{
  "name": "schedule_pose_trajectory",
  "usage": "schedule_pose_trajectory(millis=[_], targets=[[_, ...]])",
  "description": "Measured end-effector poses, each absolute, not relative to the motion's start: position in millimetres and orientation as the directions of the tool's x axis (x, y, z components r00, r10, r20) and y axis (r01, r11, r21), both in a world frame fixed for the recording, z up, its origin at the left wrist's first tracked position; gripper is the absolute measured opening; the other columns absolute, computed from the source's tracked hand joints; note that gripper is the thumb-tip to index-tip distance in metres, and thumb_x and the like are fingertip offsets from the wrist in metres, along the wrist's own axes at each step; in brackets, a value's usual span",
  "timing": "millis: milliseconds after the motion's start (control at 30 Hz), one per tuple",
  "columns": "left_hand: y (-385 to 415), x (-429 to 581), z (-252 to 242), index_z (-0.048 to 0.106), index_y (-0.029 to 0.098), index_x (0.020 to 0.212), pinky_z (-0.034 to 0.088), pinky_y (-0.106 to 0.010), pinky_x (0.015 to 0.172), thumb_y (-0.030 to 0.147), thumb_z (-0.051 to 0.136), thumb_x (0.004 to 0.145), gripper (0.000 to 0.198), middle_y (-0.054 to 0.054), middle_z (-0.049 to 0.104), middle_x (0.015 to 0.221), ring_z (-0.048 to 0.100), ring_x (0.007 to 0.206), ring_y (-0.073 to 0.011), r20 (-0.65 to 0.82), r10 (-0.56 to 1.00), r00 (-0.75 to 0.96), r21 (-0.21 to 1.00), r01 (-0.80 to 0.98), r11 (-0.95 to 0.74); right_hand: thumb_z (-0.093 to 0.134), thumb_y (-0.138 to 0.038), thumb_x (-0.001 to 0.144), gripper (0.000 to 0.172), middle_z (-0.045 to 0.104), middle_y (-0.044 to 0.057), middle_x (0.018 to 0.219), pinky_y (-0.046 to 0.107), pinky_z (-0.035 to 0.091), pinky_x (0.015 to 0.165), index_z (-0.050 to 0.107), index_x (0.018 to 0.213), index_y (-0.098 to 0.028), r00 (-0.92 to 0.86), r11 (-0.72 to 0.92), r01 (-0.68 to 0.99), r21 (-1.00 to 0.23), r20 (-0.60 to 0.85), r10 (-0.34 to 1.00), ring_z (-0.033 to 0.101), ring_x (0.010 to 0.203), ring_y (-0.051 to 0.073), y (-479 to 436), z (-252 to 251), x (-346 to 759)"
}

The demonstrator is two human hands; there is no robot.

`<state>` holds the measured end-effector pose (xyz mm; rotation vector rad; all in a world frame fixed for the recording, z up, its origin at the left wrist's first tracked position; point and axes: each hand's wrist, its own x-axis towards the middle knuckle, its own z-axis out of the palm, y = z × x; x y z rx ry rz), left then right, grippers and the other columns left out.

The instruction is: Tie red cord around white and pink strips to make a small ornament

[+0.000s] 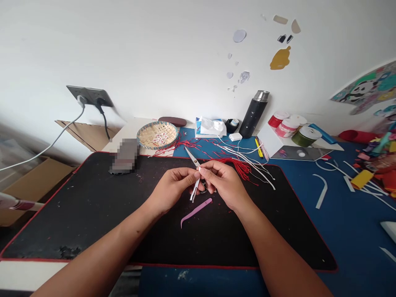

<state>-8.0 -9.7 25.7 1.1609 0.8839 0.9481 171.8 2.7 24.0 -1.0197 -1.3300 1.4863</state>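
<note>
Both hands meet over the middle of a black mat [93, 214]. My left hand [175, 185] pinches thin white paper strips [194, 190] that hang down from its fingertips. My right hand [224, 181] is closed round small scissors [193, 157], whose blades point up and away to the left; its fingertips also touch the top of the strips. Pink tweezers [196, 211] lie on the mat just below the hands. Behind the right hand lies a bundle of red strips [239, 166] and long white strips [253, 163].
At the back stand a woven basket [157, 134], a tissue pack [210, 127], a black flask [255, 113] and tape rolls [293, 128]. Coloured paper scraps [375, 169] cover the blue table at right. A wall socket with cables [89, 97] is at left.
</note>
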Motion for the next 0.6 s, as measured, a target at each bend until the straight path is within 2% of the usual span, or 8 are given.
schedule_pose_trajectory(millis=[200, 400, 600], targets=[[-12, -9, 34, 0.082, 0.015, 0.082, 0.045, -0.027, 0.066, 0.054, 0.079, 0.086, 0.039, -0.008, 0.077, 0.077, 0.060, 0.068, -0.0172, -0.045, 0.943, 0.330, 0.999, 0.012, 0.044, 0.077, -0.047, 0.089, 0.030, 0.065, -0.002, 0.067, 0.024, 0.040, 0.047, 0.073, 0.095, -0.018, -0.262, 0.006, -0.033, -0.999, 0.014, 0.965, 0.052, 0.048, 0.010, 2, 23, 173], [-10, -9, 31, 0.083, 0.017, 0.081, 0.045, -0.027, 0.064, 0.051, 0.082, 0.084, 0.035, -0.008, 0.079, 0.078, 0.059, 0.065, -0.0169, -0.073, 0.945, 0.320, 0.997, 0.060, 0.056, 0.072, -0.044, 0.093, 0.026, 0.067, -0.001, 0.068, 0.025, 0.043, 0.049, 0.075, 0.096, -0.019, -0.241, 0.067, 0.058, -0.996, 0.051, 0.969, 0.053, 0.050, 0.011, 0, 24, 171], [-9, -12, 24, 0.085, 0.017, 0.087, 0.043, -0.027, 0.064, 0.051, 0.072, 0.091, 0.037, -0.008, 0.079, 0.079, 0.057, 0.064, -0.0162, -0.073, 0.946, 0.315, 0.991, 0.131, 0.033, 0.071, -0.043, 0.095, 0.024, 0.066, -0.001, 0.066, 0.025, 0.042, 0.049, 0.075, 0.095, -0.019, -0.233, 0.074, 0.088, -0.993, 0.051, 0.971, 0.054, 0.051, 0.011, -1, 24, 170]])
